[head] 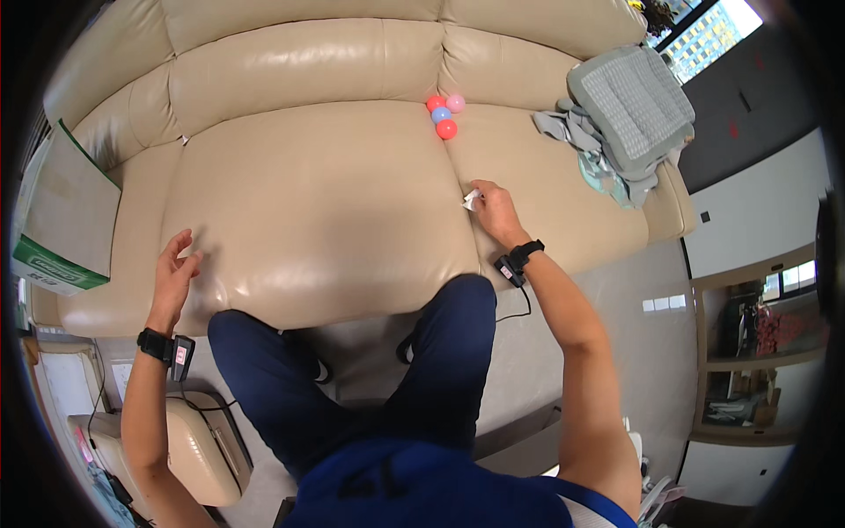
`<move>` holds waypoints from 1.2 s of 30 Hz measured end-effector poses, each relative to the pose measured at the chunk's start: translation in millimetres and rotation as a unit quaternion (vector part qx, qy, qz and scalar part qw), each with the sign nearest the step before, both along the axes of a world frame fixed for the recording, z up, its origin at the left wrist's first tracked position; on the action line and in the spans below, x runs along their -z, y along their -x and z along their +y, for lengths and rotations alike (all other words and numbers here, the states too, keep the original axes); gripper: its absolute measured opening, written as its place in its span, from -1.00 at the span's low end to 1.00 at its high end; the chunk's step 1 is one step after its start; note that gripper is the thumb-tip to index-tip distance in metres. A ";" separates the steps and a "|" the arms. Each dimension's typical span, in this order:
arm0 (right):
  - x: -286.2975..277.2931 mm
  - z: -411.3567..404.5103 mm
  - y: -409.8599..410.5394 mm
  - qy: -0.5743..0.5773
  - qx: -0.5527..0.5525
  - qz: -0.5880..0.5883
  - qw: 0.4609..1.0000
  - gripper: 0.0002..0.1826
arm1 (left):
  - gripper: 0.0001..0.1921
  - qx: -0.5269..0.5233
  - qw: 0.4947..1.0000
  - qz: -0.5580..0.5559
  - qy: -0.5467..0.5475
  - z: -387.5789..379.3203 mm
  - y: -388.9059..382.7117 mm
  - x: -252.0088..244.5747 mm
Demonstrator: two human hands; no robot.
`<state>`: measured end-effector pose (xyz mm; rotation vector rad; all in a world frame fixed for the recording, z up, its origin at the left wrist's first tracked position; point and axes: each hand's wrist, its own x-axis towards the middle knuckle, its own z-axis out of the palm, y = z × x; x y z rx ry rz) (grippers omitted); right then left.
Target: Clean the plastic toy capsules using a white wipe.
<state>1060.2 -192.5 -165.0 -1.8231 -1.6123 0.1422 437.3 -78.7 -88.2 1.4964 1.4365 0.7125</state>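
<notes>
My right hand (498, 212) grips a small crumpled white tissue or wipe (471, 199) over the seam between two seat cushions. Below it spreads the beige leather sofa (317, 178). Off to the left, my left hand (175, 274) hovers at the seat with fingers apart and nothing in them. Where the seam meets the backrest, several small plastic balls lie together: a red ball (447, 129) in front, a blue ball (441, 115) behind it, then another red ball (436, 103) beside a pink ball (455, 103).
A white and green cardboard box (72, 211) stands on the sofa's left end. Toward the right armrest sit a grey padded cushion (627, 105) and crumpled grey cloth (574, 125). Cables hang from both wrist-worn devices. A beige leather stool (201, 449) is at lower left.
</notes>
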 end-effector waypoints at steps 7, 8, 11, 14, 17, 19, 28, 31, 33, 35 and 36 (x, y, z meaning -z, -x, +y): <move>-33.7 109.0 -29.0 0.042 0.096 -0.038 0.994 -0.81 | -0.47 0.002 0.999 -0.003 0.040 10.1 -24.8 -10.6; -38.3 122.3 -33.9 0.094 0.111 -0.076 0.986 -0.71 | -0.49 0.013 0.999 -0.030 0.039 11.1 -31.6 -10.3; -33.8 162.0 -38.6 0.159 0.124 -0.114 0.973 -0.49 | -0.51 0.042 0.994 -0.055 0.080 13.6 -53.2 -7.7; -12.3 188.9 -40.5 0.203 0.127 -0.077 0.968 -0.30 | -0.54 0.057 0.991 -0.078 0.095 11.6 -70.1 -3.3; 2.1 205.9 -40.1 0.240 0.128 -0.065 0.960 -0.23 | -0.55 0.069 0.989 -0.087 0.100 10.3 -79.2 -2.4; -2.2 207.3 -32.3 0.247 0.124 -0.086 0.957 -0.24 | -0.55 0.105 0.987 -0.076 0.091 8.6 -83.7 -6.8; -129.5 36.2 136.3 0.388 -0.152 0.516 0.749 -0.48 | -0.21 0.269 0.961 -0.060 -0.033 -55.8 -121.8 -76.6; -160.4 -19.1 205.1 0.413 -0.222 0.609 0.640 -0.47 | -0.13 0.325 0.938 -0.090 -0.075 -86.2 -130.2 -98.0; -171.2 -46.5 240.8 0.410 -0.252 0.650 0.588 -0.50 | -0.15 0.350 0.925 -0.105 -0.100 -105.7 -134.5 -103.5; -178.1 -67.1 266.9 0.404 -0.265 0.678 0.554 -0.51 | -0.16 0.376 0.909 -0.118 -0.135 -125.7 -131.8 -105.9; -181.2 -77.4 275.9 0.383 -0.226 0.668 0.597 -0.50 | -0.19 0.364 0.915 -0.133 -0.115 -133.2 -128.7 -105.5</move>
